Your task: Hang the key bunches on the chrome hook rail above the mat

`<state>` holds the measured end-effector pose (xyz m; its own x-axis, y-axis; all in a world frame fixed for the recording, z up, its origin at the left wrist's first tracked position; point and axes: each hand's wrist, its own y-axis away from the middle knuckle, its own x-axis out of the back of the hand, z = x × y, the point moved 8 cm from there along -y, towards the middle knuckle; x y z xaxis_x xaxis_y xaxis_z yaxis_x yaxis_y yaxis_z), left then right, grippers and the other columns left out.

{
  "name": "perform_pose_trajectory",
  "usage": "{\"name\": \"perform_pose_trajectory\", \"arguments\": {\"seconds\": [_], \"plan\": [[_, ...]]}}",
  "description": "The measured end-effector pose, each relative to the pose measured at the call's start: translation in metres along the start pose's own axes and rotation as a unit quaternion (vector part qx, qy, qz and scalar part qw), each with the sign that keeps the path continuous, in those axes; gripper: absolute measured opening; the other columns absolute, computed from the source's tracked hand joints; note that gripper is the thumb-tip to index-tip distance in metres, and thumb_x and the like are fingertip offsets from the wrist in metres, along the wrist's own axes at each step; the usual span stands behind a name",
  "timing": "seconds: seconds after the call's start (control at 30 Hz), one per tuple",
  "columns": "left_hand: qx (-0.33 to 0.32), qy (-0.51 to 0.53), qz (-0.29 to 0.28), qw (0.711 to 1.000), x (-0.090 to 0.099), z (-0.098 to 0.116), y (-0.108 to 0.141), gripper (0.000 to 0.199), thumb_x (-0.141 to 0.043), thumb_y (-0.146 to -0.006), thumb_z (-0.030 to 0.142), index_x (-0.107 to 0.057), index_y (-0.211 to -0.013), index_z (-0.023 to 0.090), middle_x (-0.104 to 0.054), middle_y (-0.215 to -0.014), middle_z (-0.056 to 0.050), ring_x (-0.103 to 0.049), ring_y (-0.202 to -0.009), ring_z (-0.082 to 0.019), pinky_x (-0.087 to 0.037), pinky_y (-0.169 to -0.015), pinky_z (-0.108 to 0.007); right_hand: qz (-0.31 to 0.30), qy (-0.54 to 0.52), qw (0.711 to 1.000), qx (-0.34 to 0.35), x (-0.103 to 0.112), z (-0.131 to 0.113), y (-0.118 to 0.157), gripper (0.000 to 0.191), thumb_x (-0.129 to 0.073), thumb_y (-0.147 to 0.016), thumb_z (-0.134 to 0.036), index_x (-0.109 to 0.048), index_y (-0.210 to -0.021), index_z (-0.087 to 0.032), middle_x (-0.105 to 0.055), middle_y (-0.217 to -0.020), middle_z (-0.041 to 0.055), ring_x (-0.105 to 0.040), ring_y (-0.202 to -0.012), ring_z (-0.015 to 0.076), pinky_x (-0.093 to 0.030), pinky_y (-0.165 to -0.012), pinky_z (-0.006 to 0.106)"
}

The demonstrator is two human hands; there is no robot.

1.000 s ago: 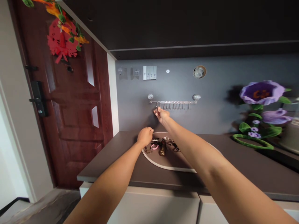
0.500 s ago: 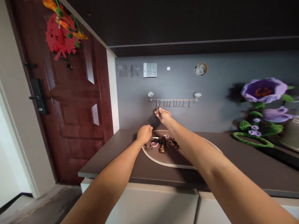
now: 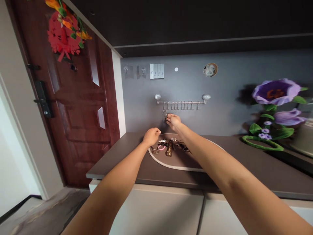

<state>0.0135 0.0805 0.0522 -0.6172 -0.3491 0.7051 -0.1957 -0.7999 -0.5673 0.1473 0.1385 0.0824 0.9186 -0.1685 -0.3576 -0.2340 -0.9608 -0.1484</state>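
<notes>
One small metal ring (image 3: 165,113), hanging at the left end of the wall-mounted hook rail (image 3: 183,102), seemingly hook-borne now my right hand (image 3: 173,121) has loosened and drawn slightly back; my left hand (image 3: 152,136), curled beside the oval mat (image 3: 176,167), contents indeterminable.

1. The right hand (image 3: 174,120) is a little to the right of where it was, drawn back from the hook at the left end of the rail (image 3: 182,102).
2. Its fingers, earlier pinched together at that hook, are now loosened and spread.
3. A small metal ring piece (image 3: 165,113), mostly hidden by the fingers before, now shows hanging from the hook.
4. The camera is tipped slightly lower, so the rail sits higher in view.
</notes>
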Motion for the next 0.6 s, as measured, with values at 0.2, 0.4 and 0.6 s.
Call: {"name": "perform_pose_trajectory", "arguments": {"seconds": [0.2, 0.4, 0.6], "plan": [[-0.018, 0.077, -0.032, 0.996, -0.003, 0.003, 0.002, 0.019, -0.048, -0.077, 0.022, -0.063, -0.085, 0.016, -0.065, -0.084, -0.003, -0.057, -0.075, -0.012, -0.042, -0.071, -0.022, -0.031, 0.044, 0.998, 0.017, 0.013, -0.001, 0.026, 0.012, -0.053, -0.069, -0.008, -0.055, -0.076, -0.017, -0.058, -0.066, -0.0029, -0.053, -0.057, 0.0056, -0.044, -0.057, 0.019], [-0.049, 0.078, -0.080, 0.992, -0.007, 0.011, 0.007, 0.020, -0.050, -0.075, 0.022, -0.064, -0.088, 0.014, -0.065, -0.084, -0.004, -0.056, -0.074, -0.012, -0.042, -0.072, -0.023, -0.108, 0.118, 0.985, 0.057, 0.020, 0.013, 0.048, 0.016, -0.055, -0.066, -0.005, -0.056, -0.079, -0.015, -0.061, -0.068, 0.0008, -0.056, -0.059, 0.0088, -0.045, -0.057, 0.022], [-0.074, 0.042, -0.117, 0.989, -0.016, 0.012, 0.010, 0.022, -0.054, -0.073, 0.023, -0.064, -0.090, 0.016, -0.064, -0.088, -0.003, -0.055, -0.076, -0.013, -0.042, -0.073, -0.023, -0.147, 0.232, 0.949, 0.152, 0.034, 0.018, 0.057, 0.017, -0.060, -0.062, -0.004, -0.061, -0.075, -0.015, -0.059, -0.062, -0.0031, -0.051, -0.058, 0.0066, -0.044, -0.067, 0.022]]}}
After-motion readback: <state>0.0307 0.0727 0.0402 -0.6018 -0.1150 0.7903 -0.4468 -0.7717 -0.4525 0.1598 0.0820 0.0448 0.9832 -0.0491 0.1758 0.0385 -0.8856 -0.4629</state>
